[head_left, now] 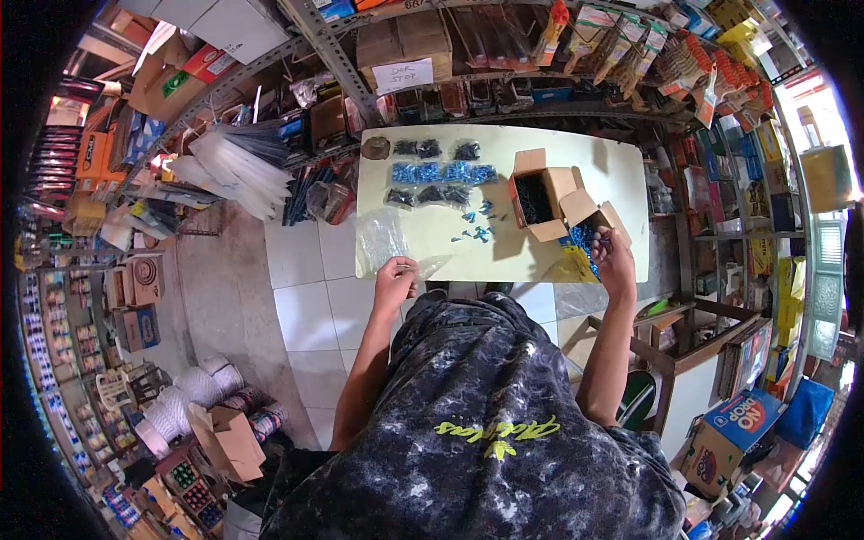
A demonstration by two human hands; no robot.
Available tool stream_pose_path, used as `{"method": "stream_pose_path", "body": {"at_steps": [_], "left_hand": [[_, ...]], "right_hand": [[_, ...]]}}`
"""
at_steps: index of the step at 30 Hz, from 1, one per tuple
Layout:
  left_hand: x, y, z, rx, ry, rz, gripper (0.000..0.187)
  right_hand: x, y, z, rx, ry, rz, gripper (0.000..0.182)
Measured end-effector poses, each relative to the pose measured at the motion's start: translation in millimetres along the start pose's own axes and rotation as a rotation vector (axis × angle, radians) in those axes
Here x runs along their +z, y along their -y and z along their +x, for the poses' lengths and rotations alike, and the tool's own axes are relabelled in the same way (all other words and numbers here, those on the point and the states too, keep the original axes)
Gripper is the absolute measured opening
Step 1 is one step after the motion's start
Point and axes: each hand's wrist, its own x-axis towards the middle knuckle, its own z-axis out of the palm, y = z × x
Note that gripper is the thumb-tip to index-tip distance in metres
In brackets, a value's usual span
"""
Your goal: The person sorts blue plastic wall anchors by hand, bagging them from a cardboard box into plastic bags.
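At the near edge of the pale table point(504, 256), my left hand point(396, 281) is closed on a small clear plastic bag point(434, 267). More clear plastic bags point(382, 234) lie flat just beyond it. My right hand point(615, 261) is at an open cardboard box of small blue pieces point(580, 239), its fingers curled together; what they hold is too small to make out. Loose blue pieces point(481, 234) are scattered mid-table. Behind them lie rows of filled packets, blue ones point(443, 172) between black ones point(430, 194).
A second open carton point(535, 196) of dark pieces stands beside the blue one. A round brown object point(376, 148) sits at the table's far left corner. Crowded shelves surround the table, and a wooden frame point(670, 360) stands to the right.
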Motion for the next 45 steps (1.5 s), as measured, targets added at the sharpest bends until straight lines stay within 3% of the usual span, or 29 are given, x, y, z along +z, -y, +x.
{"method": "stream_pose_path", "body": {"at_steps": [4, 6, 11, 14, 16, 19, 22, 25, 29, 31, 32, 34, 36, 38, 39, 40, 42, 43, 45], "left_hand": [[2.1, -0.9, -3.6, -0.017, -0.007, 0.002, 0.017], [2.8, 1.3, -4.5, -0.017, -0.011, 0.001, 0.017], [0.9, 2.5, -8.6, -0.012, -0.026, 0.001, 0.017], [-1.2, 4.9, -8.3, -0.009, -0.043, 0.009, 0.017], [-1.1, 6.7, -8.3, -0.004, -0.047, -0.021, 0.017], [-1.6, 5.9, -9.7, 0.006, -0.051, -0.002, 0.017], [-1.9, 6.8, -10.0, 0.006, -0.059, -0.011, 0.017], [-2.0, 7.6, -9.7, -0.018, -0.054, -0.022, 0.017], [-1.9, 7.0, -9.9, -0.009, -0.065, -0.018, 0.017], [-2.2, 5.7, -10.9, -0.01, -0.069, -0.024, 0.017], [-2.5, 5.5, -10.9, -0.011, -0.071, -0.028, 0.017], [-4.0, 4.9, -10.7, -0.008, -0.081, -0.029, 0.016], [-4.4, 4.2, -12.0, -0.011, -0.079, -0.03, 0.016], [-3.8, 3.5, -11.2, -0.007, -0.073, -0.029, 0.016], [-3.6, 3.3, -11.4, -0.012, -0.073, -0.026, 0.016], [-3.0, 3.0, -10.8, -0.016, -0.072, -0.023, 0.016], [-2.9, 5.1, -6.7, -0.019, -0.061, -0.023, 0.016], [-3.1, 5.1, -5.7, -0.022, -0.057, -0.026, 0.016], [-3.5, 3.8, -3.6, -0.016, -0.055, -0.03, 0.015]], "right_hand": [[32.3, -6.5, -16.5, 0.094, 0.179, 0.198, 0.048], [50.2, -13.9, -23.8, 0.165, 0.194, 0.152, 0.05], [95.2, -45.9, -38.5, 0.335, 0.416, 0.034, 0.038], [105.8, -81.3, -34.8, 0.391, 0.441, -0.044, 0.03], [105.8, -102.8, -25.9, 0.421, 0.403, -0.002, 0.028], [103.8, -137.7, 0.2, 0.326, 0.154, -0.058, 0.029], [105.6, -144.4, 11.5, 0.204, 0.166, -0.06, 0.033], [115.2, -138.9, 16.5, 0.241, 0.135, -0.103, 0.038], [127.9, -121.7, 4.7, 0.167, 0.184, 0.027, 0.032], [142.1, -94.8, -12.8, -0.222, 0.097, -0.188, 0.025], [141.5, -82.6, -17.8, -0.221, 0.1, -0.191, 0.025], [123.6, -60.8, -18.6, -0.531, -0.096, -0.258, 0.021], [96.0, -46.0, -4.0, -0.695, -0.305, -0.404, 0.019], [71.0, -32.8, 5.1, -0.691, -0.459, -0.671, 0.018], [44.2, -38.6, 18.3, -0.715, -0.422, -0.862, 0.021], [26.6, -39.1, 24.6, -0.716, -0.427, -0.861, 0.021], [-1.1, -41.7, 32.4, -0.37, -0.172, -1.469, 0.031], [-8.4, -55.0, 35.7, -0.357, -0.254, -1.457, 0.04], [-17.6, -56.9, 43.0, -0.305, -0.22, -1.511, 0.041]]}}
